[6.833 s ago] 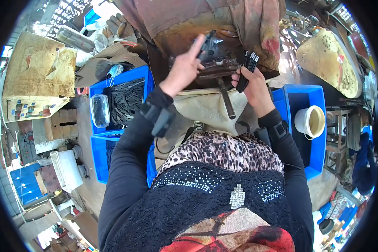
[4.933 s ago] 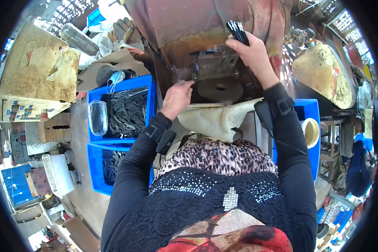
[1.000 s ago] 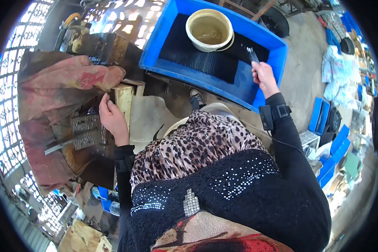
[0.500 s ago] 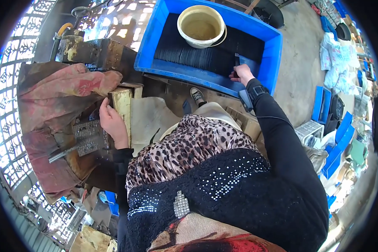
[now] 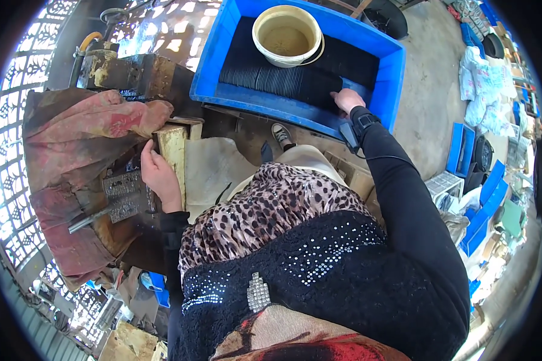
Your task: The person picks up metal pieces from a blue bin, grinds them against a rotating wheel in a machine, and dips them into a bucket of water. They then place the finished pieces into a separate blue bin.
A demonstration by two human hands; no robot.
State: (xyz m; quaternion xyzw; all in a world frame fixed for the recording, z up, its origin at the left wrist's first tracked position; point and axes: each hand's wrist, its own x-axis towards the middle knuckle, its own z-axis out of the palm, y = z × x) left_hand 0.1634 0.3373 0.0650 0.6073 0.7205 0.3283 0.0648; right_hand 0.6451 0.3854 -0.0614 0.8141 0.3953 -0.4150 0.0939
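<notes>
Here the right hand [image 5: 347, 100] reaches far out to the person's right, down into a blue crate [image 5: 391, 72], and lies on the row of thin black strips [image 5: 283, 81] packed on edge along the crate's floor. The fingers curl over the end of the row as if pinching a few strips, but whether they are clamped on any or only resting there I cannot tell. The strips stand side by side, probably so that a small bunch can be taken off the end with one hand. A cream bucket [image 5: 287, 35] sits upright inside the same crate, touching the strips behind it, well clear of the hand.

The left hand [image 5: 158, 174] stays at the machine [image 5: 123, 192], its fingers bent and pressed against a pale wooden block [image 5: 173, 153]; it holds nothing, more likely steadying the body during the long reach. A reddish cloth [image 5: 84, 129] is draped over the machine's top, seemingly as a cover
</notes>
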